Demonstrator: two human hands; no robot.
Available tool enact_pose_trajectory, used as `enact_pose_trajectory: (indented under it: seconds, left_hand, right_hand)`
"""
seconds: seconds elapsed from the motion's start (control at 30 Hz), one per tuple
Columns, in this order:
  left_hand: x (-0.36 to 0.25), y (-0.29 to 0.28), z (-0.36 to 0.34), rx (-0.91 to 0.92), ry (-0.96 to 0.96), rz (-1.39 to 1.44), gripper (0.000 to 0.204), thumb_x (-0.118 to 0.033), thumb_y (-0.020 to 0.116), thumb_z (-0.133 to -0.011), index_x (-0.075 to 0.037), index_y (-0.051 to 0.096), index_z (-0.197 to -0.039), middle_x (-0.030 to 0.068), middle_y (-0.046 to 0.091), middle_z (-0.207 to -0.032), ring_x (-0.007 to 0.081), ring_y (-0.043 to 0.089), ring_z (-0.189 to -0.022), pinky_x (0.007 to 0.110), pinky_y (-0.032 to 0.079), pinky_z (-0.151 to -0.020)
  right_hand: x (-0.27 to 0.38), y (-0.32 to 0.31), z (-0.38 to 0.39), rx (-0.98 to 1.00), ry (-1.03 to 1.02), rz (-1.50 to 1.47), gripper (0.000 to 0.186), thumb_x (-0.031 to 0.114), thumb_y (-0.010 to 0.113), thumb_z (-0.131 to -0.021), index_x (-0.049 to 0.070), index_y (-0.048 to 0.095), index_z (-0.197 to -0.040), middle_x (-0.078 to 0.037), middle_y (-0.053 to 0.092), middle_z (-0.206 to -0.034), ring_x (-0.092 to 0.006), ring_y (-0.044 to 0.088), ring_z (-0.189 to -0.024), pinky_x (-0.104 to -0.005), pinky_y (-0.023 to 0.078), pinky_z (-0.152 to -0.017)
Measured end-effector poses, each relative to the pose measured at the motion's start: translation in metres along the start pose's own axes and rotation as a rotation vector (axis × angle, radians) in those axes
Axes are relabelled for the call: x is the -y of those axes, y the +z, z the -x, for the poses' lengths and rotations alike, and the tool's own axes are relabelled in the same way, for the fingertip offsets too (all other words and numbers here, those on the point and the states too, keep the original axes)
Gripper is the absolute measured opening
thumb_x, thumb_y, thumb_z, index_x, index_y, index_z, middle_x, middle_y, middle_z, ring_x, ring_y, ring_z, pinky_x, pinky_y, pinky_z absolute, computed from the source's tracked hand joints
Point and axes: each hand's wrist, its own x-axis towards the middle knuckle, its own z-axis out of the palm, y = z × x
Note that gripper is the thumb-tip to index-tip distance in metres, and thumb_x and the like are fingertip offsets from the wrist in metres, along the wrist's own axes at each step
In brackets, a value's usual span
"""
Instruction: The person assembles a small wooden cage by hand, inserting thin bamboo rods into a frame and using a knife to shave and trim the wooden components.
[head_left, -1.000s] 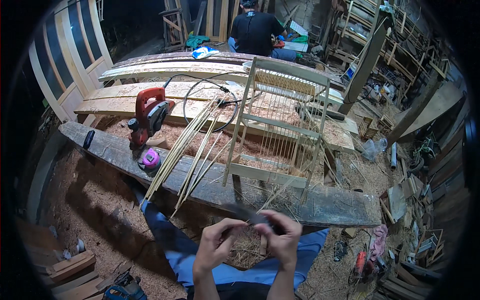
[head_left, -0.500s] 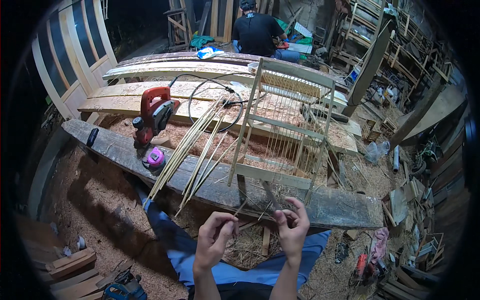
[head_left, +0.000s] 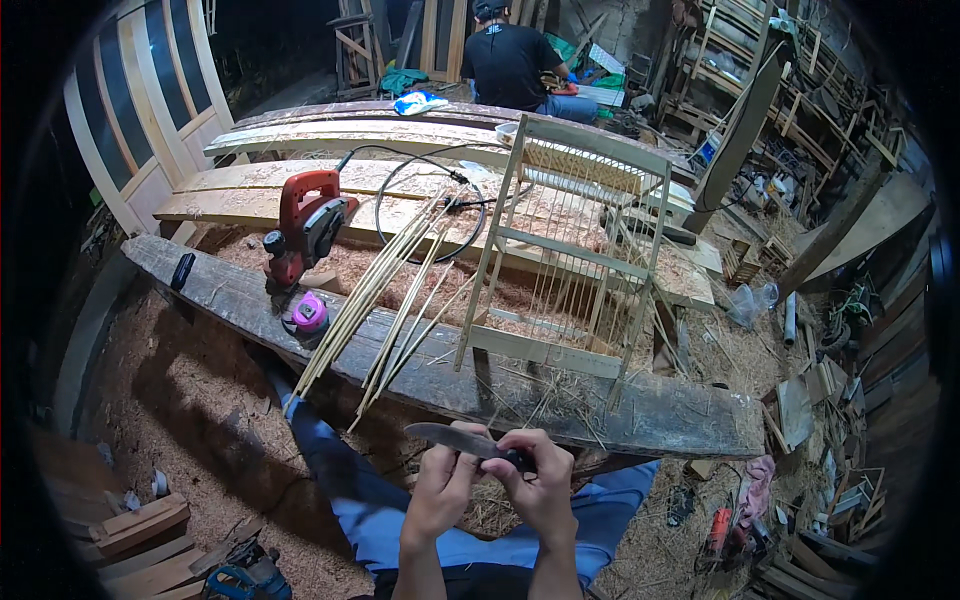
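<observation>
Close together over my lap, both hands work at the near side of the plank bench. My right hand (head_left: 540, 485) is closed around the dark handle of a knife (head_left: 445, 437), its blade pointing left across my left fingers. My left hand (head_left: 440, 492) is pinched closed just beneath that blade; whatever lies in its fingertips is hidden. Beyond them, a wooden frame strung with thin slats (head_left: 545, 350) leans on the weathered bench plank (head_left: 680, 415). Left of the frame, a bundle of thin bamboo sticks (head_left: 375, 290) lies across the plank.
A red electric planer (head_left: 310, 225) with a black cable (head_left: 380, 205) and a purple-topped round object (head_left: 308, 314) sit on the left. Long boards (head_left: 240, 205) lie behind. A person in black (head_left: 510, 65) sits at the back. Wood scraps (head_left: 145, 525) and shavings cover the floor.
My hands have come together. The knife has swung from pointing up and away to lying leftward over my left fingers. The thin stick seen in my left fingers is now hidden.
</observation>
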Motion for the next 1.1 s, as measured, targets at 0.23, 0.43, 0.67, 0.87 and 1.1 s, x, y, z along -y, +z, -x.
enact_pose_trajectory:
  seconds: [0.23, 0.43, 0.67, 0.87, 1.1]
  left_hand:
    - [0.012, -0.002, -0.002, 0.164, 0.054, -0.084, 0.024, -0.021, 0.048, -0.107, 0.000, 0.054, -0.117, -0.0047, 0.050, -0.083, 0.0005, 0.039, -0.067, 0.019, 0.031, -0.054]
    - [0.004, 0.000, 0.004, 0.194, -0.011, -0.025, 0.019, -0.013, 0.047, -0.106, 0.000, 0.055, -0.117, -0.0066, 0.045, -0.079, 0.0002, 0.035, -0.065, 0.019, 0.028, -0.056]
    - [0.003, -0.004, 0.001, 0.241, -0.073, -0.074, 0.018, -0.005, 0.047, -0.103, -0.001, 0.058, -0.116, -0.0030, 0.051, -0.086, 0.0009, 0.040, -0.071, 0.020, 0.034, -0.060]
    - [0.002, -0.001, 0.000, 0.208, -0.207, 0.098, 0.011, -0.009, 0.049, -0.102, -0.003, 0.057, -0.108, -0.0062, 0.045, -0.079, 0.0011, 0.036, -0.067, 0.019, 0.029, -0.056]
    - [-0.022, -0.036, 0.009, -0.033, -0.073, 0.129, 0.017, -0.017, 0.047, -0.106, -0.005, 0.057, -0.104, -0.0079, 0.041, -0.073, -0.0006, 0.030, -0.060, 0.018, 0.025, -0.049]
  right_hand:
    - [0.000, -0.001, -0.005, -0.029, -0.187, 0.213, 0.027, 0.019, 0.081, -0.077, 0.008, 0.062, -0.093, -0.008, 0.067, -0.086, -0.0281, 0.062, -0.076, -0.0392, 0.047, -0.067]
    - [-0.014, -0.007, -0.001, -0.054, -0.237, 0.088, 0.028, 0.015, 0.082, -0.075, 0.010, 0.060, -0.091, -0.006, 0.068, -0.087, -0.0268, 0.062, -0.076, -0.0375, 0.044, -0.067]
    - [-0.024, -0.020, -0.002, -0.068, -0.252, 0.145, 0.031, 0.015, 0.085, -0.070, 0.011, 0.062, -0.090, -0.005, 0.069, -0.087, -0.0256, 0.061, -0.075, -0.0366, 0.044, -0.070]
    - [-0.034, -0.023, -0.003, -0.110, -0.292, 0.225, 0.033, 0.017, 0.088, -0.071, 0.008, 0.059, -0.085, -0.006, 0.066, -0.085, -0.0213, 0.057, -0.075, -0.0325, 0.045, -0.070]
    - [-0.064, -0.084, 0.008, -0.576, 0.043, 0.161, 0.023, 0.022, 0.074, -0.090, 0.008, 0.056, -0.089, -0.008, 0.060, -0.084, -0.0180, 0.059, -0.077, -0.0298, 0.046, -0.068]
